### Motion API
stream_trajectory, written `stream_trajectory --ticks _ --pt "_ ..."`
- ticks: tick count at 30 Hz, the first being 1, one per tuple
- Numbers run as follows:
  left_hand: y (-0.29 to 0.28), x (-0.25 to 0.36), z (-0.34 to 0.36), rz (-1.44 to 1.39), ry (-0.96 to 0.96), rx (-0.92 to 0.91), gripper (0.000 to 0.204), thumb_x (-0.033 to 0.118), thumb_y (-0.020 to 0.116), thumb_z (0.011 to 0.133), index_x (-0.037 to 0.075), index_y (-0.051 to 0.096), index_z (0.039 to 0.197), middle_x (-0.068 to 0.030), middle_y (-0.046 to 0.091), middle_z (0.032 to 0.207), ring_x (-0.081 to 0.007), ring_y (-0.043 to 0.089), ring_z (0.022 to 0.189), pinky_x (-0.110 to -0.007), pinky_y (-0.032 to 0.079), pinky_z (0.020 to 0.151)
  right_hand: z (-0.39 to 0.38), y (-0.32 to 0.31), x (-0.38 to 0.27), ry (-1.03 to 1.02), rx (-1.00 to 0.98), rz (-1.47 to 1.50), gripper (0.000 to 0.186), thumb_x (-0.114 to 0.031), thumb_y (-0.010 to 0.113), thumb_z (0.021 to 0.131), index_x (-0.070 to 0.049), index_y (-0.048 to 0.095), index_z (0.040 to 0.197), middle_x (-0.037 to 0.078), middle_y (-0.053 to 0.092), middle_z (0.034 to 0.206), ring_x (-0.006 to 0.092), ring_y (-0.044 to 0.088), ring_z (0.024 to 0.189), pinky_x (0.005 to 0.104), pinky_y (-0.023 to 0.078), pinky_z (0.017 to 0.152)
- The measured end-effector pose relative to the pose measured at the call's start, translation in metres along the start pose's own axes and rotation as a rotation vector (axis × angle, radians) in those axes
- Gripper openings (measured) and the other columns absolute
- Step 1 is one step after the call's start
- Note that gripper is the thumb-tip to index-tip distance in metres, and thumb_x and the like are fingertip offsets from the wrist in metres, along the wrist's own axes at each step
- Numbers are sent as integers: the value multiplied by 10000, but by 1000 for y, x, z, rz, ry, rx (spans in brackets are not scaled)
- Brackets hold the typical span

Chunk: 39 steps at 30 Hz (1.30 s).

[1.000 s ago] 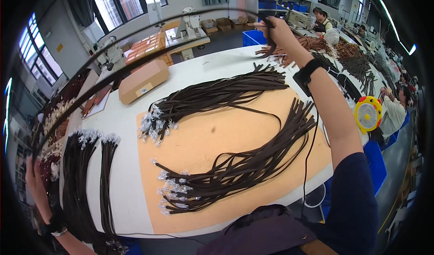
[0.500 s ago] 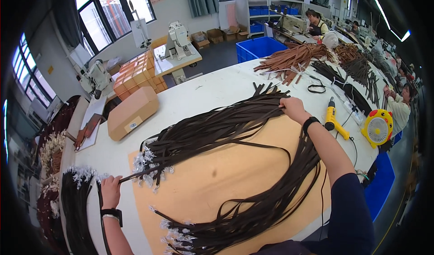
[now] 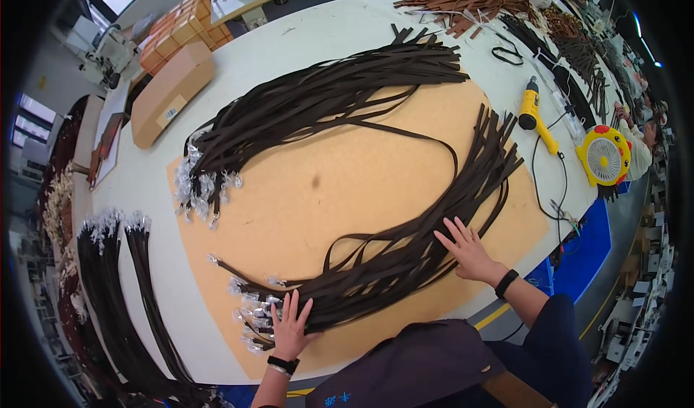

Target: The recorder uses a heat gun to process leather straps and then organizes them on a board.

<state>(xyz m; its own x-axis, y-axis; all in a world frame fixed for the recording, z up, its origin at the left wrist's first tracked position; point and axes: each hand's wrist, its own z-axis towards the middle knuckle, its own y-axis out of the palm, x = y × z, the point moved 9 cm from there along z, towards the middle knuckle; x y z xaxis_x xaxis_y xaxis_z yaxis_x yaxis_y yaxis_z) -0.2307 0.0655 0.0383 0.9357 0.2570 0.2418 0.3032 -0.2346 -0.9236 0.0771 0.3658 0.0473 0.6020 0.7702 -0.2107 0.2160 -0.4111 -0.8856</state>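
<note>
A curved bundle of dark brown straps point(image 3: 383, 267) lies along the near side of a tan sheet point(image 3: 289, 213). My left hand point(image 3: 290, 328) rests on it with fingers spread, beside the ends wrapped in clear plastic point(image 3: 253, 310). Farther right, my right hand point(image 3: 466, 252) lies on the same bundle, its fingers apart, close to the bare strap ends. Neither hand grips anything. A larger bundle of dark straps point(image 3: 325, 93) stretches across the far side of the sheet, its plastic-wrapped ends at the left. One loose strap point(image 3: 426, 138) loops from it toward the near bundle.
More dark straps point(image 3: 105, 285) hang over the table's left edge. A cardboard box point(image 3: 173, 93) stands at the far left. On the right are a yellow heat gun point(image 3: 533, 111) with a cord and a yellow fan point(image 3: 606, 155). Brown straps point(image 3: 463, 3) are heaped at the back.
Both hands have come off the far bundle and moved down to the near one. The strap stretched between them has been let go. The view has tilted down.
</note>
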Motion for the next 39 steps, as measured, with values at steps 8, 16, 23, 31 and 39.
stream_trajectory --ticks 8,16,23,31,39 --pt "-32 -106 70 192 -305 291 1032 323 860 698 286 287 1555 -28 227 1642 -301 266 1483 -568 287 1145 144 -34 20 31 237 4 819 67 609 811 -222 327 1523 109 267 1587 355 209 1493 633 356 1102" --pt "-67 -80 50 49 -367 540 813 111 812 726 148 442 1448 -108 451 1435 -325 431 1319 -453 360 1081 159 -56 -81 -385 699 -52 349 -59 601 791 -94 636 1137 80 584 1148 276 522 1148 430 394 1002" --pt "-23 -122 -3 -34 -530 506 543 74 738 766 121 567 1280 -90 542 1271 -312 536 1158 -445 422 971 190 -54 -146 -423 727 -36 301 -61 599 802 -75 632 1101 86 548 985 260 528 995 392 418 922" --pt "-61 -129 24 109 -437 756 344 91 716 811 116 628 1143 -66 583 1142 -294 555 1083 -433 447 894 187 -32 -215 -588 597 0 406 -56 589 815 -38 596 1221 95 566 1167 261 515 1133 410 396 1002" --pt "-94 -137 31 102 -295 690 211 82 718 791 104 629 981 -64 627 901 -300 605 923 -426 469 831 188 -36 -245 -474 515 31 524 -96 635 813 -32 539 1324 102 542 1292 264 470 1250 494 297 1145"
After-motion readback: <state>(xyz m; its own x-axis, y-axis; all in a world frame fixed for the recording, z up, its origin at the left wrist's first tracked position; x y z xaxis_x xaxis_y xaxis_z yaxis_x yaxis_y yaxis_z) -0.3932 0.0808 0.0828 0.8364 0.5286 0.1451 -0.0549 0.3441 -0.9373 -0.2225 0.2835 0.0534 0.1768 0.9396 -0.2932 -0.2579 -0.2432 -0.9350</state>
